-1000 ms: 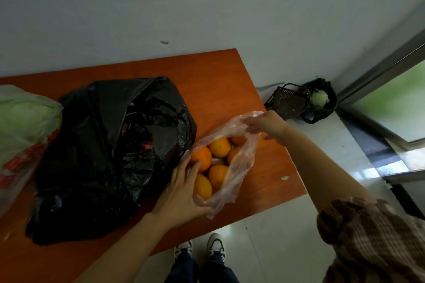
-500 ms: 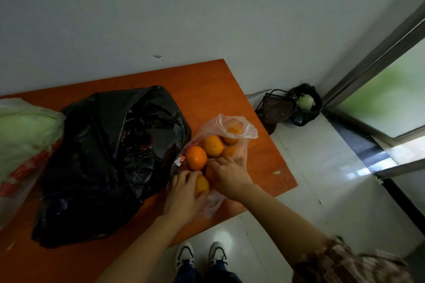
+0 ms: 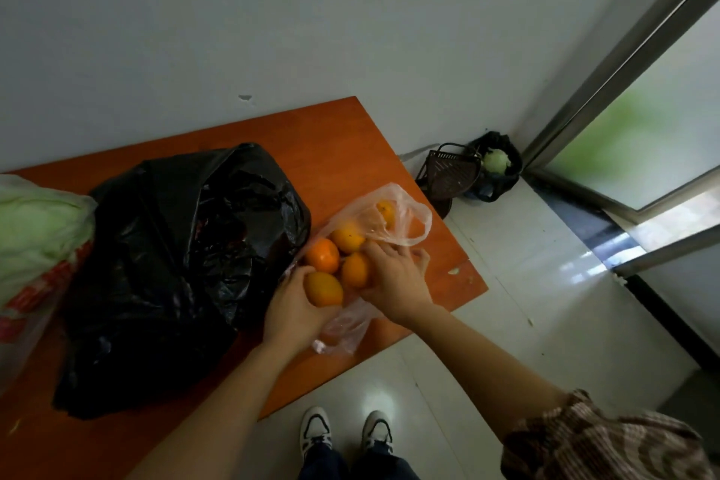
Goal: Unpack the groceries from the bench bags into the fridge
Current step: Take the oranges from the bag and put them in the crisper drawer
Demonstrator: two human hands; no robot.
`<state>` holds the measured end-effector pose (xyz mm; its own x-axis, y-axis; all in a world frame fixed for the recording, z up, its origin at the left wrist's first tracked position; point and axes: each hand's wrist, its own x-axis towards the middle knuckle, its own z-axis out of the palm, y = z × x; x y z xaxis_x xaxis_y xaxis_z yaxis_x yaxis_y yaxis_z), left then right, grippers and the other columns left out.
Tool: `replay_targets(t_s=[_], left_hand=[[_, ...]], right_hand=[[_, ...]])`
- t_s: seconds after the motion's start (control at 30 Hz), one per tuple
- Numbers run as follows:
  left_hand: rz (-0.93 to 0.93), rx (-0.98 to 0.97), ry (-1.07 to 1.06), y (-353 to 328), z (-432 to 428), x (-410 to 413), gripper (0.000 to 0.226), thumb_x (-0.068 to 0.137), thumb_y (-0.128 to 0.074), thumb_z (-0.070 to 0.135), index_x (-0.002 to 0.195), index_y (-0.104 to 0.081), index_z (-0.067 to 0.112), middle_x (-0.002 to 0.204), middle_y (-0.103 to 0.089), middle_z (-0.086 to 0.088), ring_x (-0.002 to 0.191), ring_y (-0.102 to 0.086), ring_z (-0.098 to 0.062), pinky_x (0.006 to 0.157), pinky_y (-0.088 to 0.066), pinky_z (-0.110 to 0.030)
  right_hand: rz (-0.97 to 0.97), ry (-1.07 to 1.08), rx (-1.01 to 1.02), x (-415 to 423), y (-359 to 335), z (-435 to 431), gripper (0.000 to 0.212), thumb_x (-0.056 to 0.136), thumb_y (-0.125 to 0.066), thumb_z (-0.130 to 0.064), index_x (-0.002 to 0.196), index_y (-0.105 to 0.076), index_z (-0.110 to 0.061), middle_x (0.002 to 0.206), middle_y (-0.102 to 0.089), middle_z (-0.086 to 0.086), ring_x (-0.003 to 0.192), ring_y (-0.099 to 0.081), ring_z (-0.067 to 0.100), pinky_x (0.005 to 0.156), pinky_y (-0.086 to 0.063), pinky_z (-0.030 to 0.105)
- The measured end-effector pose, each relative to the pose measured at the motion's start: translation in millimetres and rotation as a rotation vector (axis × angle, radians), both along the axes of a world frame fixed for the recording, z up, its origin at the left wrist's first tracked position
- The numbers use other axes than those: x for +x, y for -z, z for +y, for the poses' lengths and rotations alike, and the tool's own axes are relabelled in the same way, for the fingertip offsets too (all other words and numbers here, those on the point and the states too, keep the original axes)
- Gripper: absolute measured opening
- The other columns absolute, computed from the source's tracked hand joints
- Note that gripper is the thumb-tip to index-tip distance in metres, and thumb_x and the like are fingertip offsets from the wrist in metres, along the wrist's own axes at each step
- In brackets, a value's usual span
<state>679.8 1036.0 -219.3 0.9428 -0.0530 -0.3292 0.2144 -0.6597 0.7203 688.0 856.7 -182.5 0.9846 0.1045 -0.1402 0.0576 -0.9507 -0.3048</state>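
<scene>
- Left hand (image 3: 296, 310): the grip is wrapped round the nearest orange (image 3: 323, 289), at the near mouth of the clear bag (image 3: 407, 224), on the right end of the bench (image 3: 343, 144).
- Right hand (image 3: 393, 281): the grip is curled over a second orange (image 3: 355, 270), just right of the first. It reads as a hold, though the palm hides the contact.
- Three more oranges (image 3: 346, 240) lie loose farther in, beside the black bag (image 3: 187, 245).
- Best play, I'd say, is to lift both fruit straight up, clear of the film. Dragging the plastic could roll the rest toward the bench's right edge.
- One per hand looks secure, so don't chase a third.
- The fridge is not in view. Expect a turn and a carry, and keep both holds firm.
</scene>
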Motion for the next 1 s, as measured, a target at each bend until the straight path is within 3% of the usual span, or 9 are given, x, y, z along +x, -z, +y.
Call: replay_targets(t_s=[0.17,0.23,0.3,0.37,0.5,0.63,0.77,0.87,1.0], left_hand=[[-0.116,-0.215,-0.069,-39.4,-6.6,-3.0,0.068,0.065,-0.083,0.033,0.123,-0.047,0.034,0.122,-0.055,0.005,0.107,-0.055,-0.018,0.086,-0.051,-0.04],[-0.169,-0.274,-0.062,-59.7,-19.5,-4.7,0.063,0.066,-0.083,0.033,0.117,-0.047,0.04,0.118,-0.054,0.011,0.105,-0.054,-0.013,0.086,-0.051,-0.038],[-0.211,-0.33,-0.016,-79.0,-40.0,-6.2,0.061,0.067,-0.083,0.032,0.115,-0.046,0.042,0.112,-0.053,0.016,0.103,-0.054,-0.011,0.084,-0.052,-0.036],[-0.223,-0.365,0.068,-96.0,-69.0,-8.3,0.064,0.068,-0.083,0.028,0.119,-0.047,0.036,0.116,-0.053,0.01,0.104,-0.055,-0.015,0.084,-0.053,-0.036],[-0.285,-0.364,0.254,-125.2,-145.4,-29.0,0.067,0.067,-0.083,0.027,0.122,-0.045,0.033,0.115,-0.052,0.006,0.103,-0.056,-0.017,0.082,-0.054,-0.037],[-0.286,-0.451,0.378,-153.5,-233.1,-78.3,0.069,0.067,-0.084,0.024,0.123,-0.045,0.032,0.118,-0.051,0.004,0.101,-0.055,-0.014,0.073,-0.051,-0.026],[-0.299,-0.459,0.508,-174.8,-320.3,-148.4,0.081,0.066,-0.084,0.029,0.135,-0.041,0.028,0.133,-0.045,0.001,0.106,-0.046,-0.012,0.09,-0.047,-0.033],[-0.309,-0.513,0.602,-192.9,-385.1,-216.8,0.084,0.066,-0.084,0.028,0.138,-0.04,0.026,0.132,-0.047,-0.002,0.106,-0.047,-0.014,0.091,-0.047,-0.032],[-0.272,-0.633,0.718,-214.1,-465.2,-303.0,0.09,0.064,-0.085,0.024,0.139,-0.036,0.028,0.127,-0.045,0.002,0.11,-0.052,-0.019,0.09,-0.048,-0.032]], right_hand=[[-0.073,0.148,0.374,-20.9,-37.2,-23.2,0.056,0.073,-0.076,-0.036,0.119,-0.044,-0.041,0.123,-0.049,-0.016,0.114,-0.035,0.014,0.096,-0.026,0.043],[-0.101,0.206,0.532,-31.3,-50.8,-38.3,0.059,0.069,-0.081,-0.035,0.116,-0.046,-0.041,0.116,-0.05,-0.017,0.108,-0.044,0.008,0.093,-0.036,0.036],[-0.116,0.281,0.667,-44.3,-66.7,-57.7,0.062,0.067,-0.085,-0.032,0.118,-0.049,-0.035,0.114,-0.054,-0.014,0.102,-0.05,0.0,0.081,-0.043,0.02],[-0.141,0.353,0.741,-60.2,-82.7,-82.0,0.063,0.066,-0.086,-0.028,0.117,-0.049,-0.033,0.114,-0.054,-0.014,0.1,-0.053,0.002,0.073,-0.043,0.015],[-0.27,0.484,0.742,-109.6,-111.8,-145.2,0.063,0.065,-0.087,-0.024,0.115,-0.049,-0.033,0.11,-0.052,-0.015,0.095,-0.056,0.008,0.069,-0.047,0.018],[-0.405,0.632,0.723,-189.2,-137.8,-214.1,0.064,0.068,-0.086,-0.024,0.118,-0.047,-0.032,0.112,-0.048,-0.015,0.091,-0.056,0.008,0.066,-0.046,0.015],[-0.505,0.747,0.724,-286.1,-157.7,-280.4,0.064,0.068,-0.086,-0.026,0.118,-0.047,-0.032,0.119,-0.05,-0.009,0.095,-0.06,0.014,0.072,-0.051,0.022],[-0.59,0.839,0.706,-369.5,-174.4,-329.4,0.065,0.067,-0.087,-0.025,0.12,-0.049,-0.029,0.121,-0.053,-0.003,0.099,-0.061,0.019,0.079,-0.056,0.032],[-0.715,0.988,0.677,-477.9,-199.9,-384.3,0.068,0.067,-0.086,-0.02,0.126,-0.051,-0.021,0.12,-0.054,-0.001,0.093,-0.061,0.014,0.069,-0.052,0.02]])
